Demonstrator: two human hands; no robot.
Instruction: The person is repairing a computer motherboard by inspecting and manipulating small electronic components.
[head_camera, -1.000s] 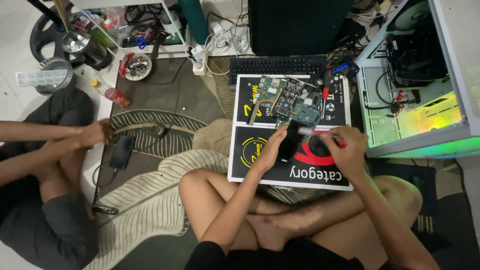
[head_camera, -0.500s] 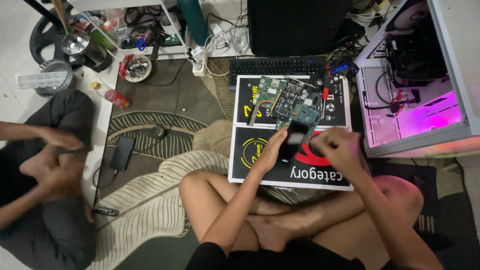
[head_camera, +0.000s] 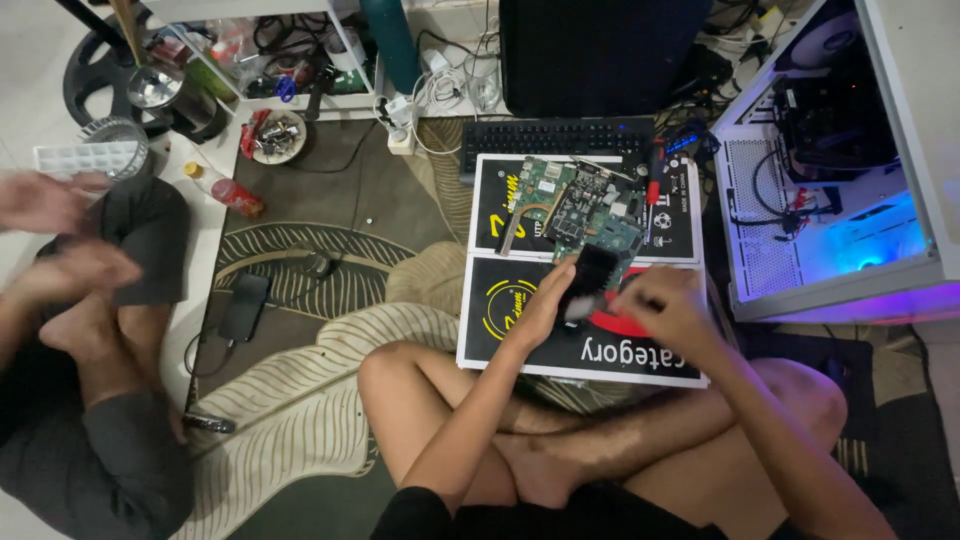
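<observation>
I sit cross-legged on the floor over a black printed board (head_camera: 520, 325). My left hand (head_camera: 548, 303) grips a small black boxy part (head_camera: 592, 275) from the left side. My right hand (head_camera: 665, 308) is closed at that part's lower right edge, fingers curled and blurred; whether it holds something small I cannot tell. Just beyond the part lies a green circuit board (head_camera: 575, 205) with a darker board on top. A red-handled screwdriver (head_camera: 653, 185) rests at the board's right.
A black keyboard (head_camera: 550, 135) lies behind the board, a dark tower (head_camera: 600, 50) beyond it. An open lit computer case (head_camera: 840, 210) stands at right. Another person (head_camera: 80, 330) sits at left, hands raised. A phone (head_camera: 243, 305) and a bottle (head_camera: 228, 190) lie on the rug.
My hands stay on the black part, the right one shifting slightly. The other person's hands lifted from the knee and moved apart. The case light changed from green to pink to blue.
</observation>
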